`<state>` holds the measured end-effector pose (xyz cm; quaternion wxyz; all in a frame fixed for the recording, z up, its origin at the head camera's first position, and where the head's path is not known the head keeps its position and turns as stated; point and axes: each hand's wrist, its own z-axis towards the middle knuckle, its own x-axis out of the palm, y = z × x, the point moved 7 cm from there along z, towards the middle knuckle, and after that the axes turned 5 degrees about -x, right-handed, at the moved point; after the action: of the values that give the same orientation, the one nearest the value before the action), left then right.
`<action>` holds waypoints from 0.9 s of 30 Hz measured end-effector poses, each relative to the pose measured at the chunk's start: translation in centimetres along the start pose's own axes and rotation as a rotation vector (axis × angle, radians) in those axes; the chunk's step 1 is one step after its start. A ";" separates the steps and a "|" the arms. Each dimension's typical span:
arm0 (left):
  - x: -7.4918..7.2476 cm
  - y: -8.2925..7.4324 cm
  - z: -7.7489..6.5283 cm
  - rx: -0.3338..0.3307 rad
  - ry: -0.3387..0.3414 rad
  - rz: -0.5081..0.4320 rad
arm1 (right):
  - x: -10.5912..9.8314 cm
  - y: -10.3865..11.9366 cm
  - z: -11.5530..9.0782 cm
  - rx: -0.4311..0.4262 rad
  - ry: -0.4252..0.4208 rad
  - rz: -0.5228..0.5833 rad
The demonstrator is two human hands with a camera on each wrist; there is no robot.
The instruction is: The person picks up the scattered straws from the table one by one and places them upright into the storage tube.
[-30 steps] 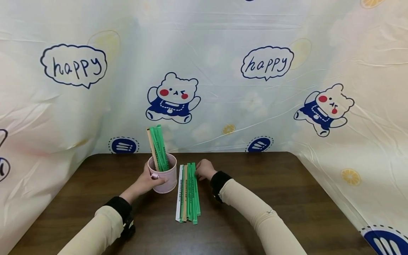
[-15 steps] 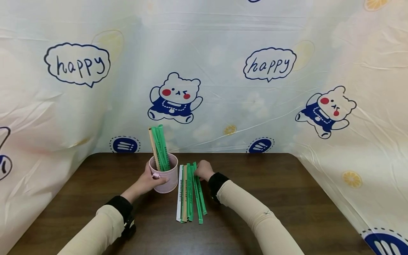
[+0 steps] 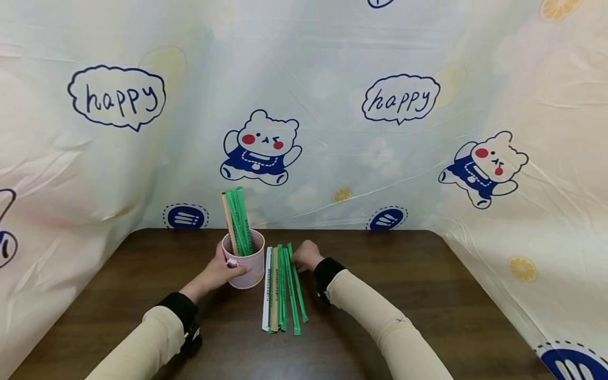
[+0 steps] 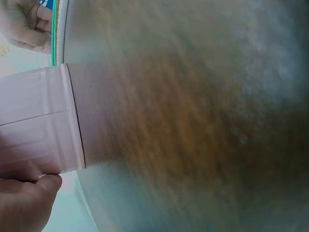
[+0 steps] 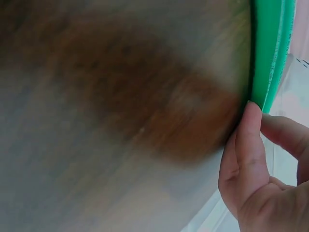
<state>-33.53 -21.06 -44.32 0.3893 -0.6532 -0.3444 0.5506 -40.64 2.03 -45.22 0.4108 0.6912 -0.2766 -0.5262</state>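
My left hand (image 3: 219,272) holds a small pink bucket (image 3: 250,270) by its side, thumb across the front. In it stand several wrapped straws (image 3: 241,224), green ones and a tan one, leaning left. To its right a row of wrapped straws lies on the table: a white one (image 3: 267,295), a tan one (image 3: 275,295) and several green ones. At the far end of the rightmost green straw (image 3: 301,301), my right hand (image 3: 306,255) pinches with thumb and index finger. In the right wrist view those fingertips meet at the end of the green straw (image 5: 268,58).
A dark brown wooden table (image 3: 404,311) carries everything. Behind it and at both sides hangs a pale printed curtain (image 3: 328,105) with bears and "happy" bubbles, meeting the table's back edge.
Two green straws at the right of the row have been fanned out, their near ends now spread rightward from the others. My left hand and the bucket stay in place.
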 end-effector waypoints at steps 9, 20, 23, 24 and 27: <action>0.0 0.1 -0.1 0.011 0.001 -0.005 | 0.9 0.6 0.6 -0.100 0.016 -0.203; 0.1 0.0 0.0 0.020 -0.004 -0.006 | -1.8 3.1 2.1 -0.117 -0.029 -0.291; 0.1 0.0 -0.1 0.009 -0.001 -0.016 | -3.9 7.2 2.4 -0.224 -0.088 -0.325; 0.0 -0.1 -0.1 0.009 0.001 -0.013 | -4.6 8.8 2.4 -0.263 -0.109 -0.338; -0.1 -0.2 -0.2 0.009 -0.001 -0.014 | -6.5 14.4 2.1 -0.395 -0.180 -0.280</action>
<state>-33.39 -21.13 -44.09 0.3960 -0.6486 -0.3469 0.5496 -43.82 -0.57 -29.86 0.4349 0.5794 -0.1054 -0.6812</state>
